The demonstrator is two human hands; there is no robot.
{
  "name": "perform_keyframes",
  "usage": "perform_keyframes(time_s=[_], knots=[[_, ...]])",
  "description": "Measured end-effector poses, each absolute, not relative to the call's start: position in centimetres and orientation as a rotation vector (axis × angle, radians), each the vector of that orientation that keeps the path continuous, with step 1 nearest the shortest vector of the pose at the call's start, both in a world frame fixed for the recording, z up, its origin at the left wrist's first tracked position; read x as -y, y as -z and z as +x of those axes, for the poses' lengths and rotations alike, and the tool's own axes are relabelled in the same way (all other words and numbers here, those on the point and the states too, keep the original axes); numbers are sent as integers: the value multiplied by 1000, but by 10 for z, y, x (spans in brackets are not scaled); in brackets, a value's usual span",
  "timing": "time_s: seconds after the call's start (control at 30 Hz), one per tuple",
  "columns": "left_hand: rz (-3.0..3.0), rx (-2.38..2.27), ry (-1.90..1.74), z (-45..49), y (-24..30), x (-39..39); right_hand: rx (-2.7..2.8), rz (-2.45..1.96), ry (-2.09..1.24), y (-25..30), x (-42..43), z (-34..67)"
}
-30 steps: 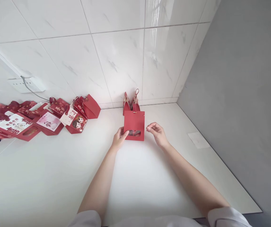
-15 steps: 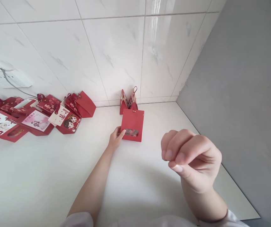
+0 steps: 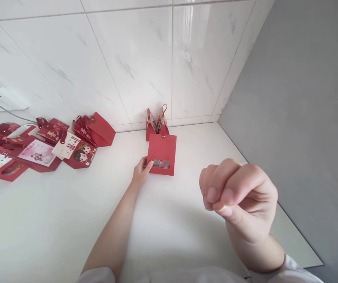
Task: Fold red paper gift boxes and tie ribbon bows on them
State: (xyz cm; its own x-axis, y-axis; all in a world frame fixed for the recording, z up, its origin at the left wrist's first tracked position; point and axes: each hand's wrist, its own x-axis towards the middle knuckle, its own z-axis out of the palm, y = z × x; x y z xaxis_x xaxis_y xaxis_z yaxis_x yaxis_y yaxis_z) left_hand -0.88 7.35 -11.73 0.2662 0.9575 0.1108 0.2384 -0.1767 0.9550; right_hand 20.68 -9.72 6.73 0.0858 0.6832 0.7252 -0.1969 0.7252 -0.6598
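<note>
My left hand [image 3: 142, 171] grips the lower left side of a red gift box [image 3: 161, 149], thumb over the front and the other fingers behind. The box has a small clear window [image 3: 161, 163] low on its front, and what lies behind the window cannot be made out. Close to the camera on the right, my right hand [image 3: 241, 200] is raised above the table. Its fingers are curled and the thumb presses against the index fingertip, with nothing visible between them.
Two red patterned gift boxes [image 3: 151, 127] stand against the tiled wall [image 3: 142, 59], just behind the held box. Several more red boxes [image 3: 100, 129] crowd the left along the wall. A grey cable [image 3: 5, 111] runs from a wall socket. A grey panel [image 3: 304, 118] borders the white table's right side.
The view has shifted slightly, so the wall and boxes sit a little further left. My right thumb and fingertips are pressed a bit closer together. My left hand keeps its grip on the box.
</note>
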Motion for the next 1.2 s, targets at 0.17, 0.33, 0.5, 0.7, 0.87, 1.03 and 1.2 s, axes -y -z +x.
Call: perform_keyframes(time_s=[0.17, 0.33, 0.5, 0.7, 0.87, 1.03, 1.2], knots=[[1609, -1138, -995, -7, 116, -72, 1342, -433, -697, -67, 98, 207], [1592, -1159, -959, -7, 112, -69, 1362, -459, -692, -67, 98, 208], [1587, -1152, -962, -8, 110, -69, 1363, -430, -702, -66, 97, 206], [1583, -1150, -967, -7, 111, -69, 1328, -392, -837, -68, 99, 205], [1589, -1159, -990, -7, 113, -70, 1332, -397, -809, -67, 98, 205], [1592, -1154, -978, -7, 112, -69, 1271, -376, -846, -67, 96, 205], [1598, -1171, -980, -7, 112, -69, 1256, -359, -861, -69, 96, 207]])
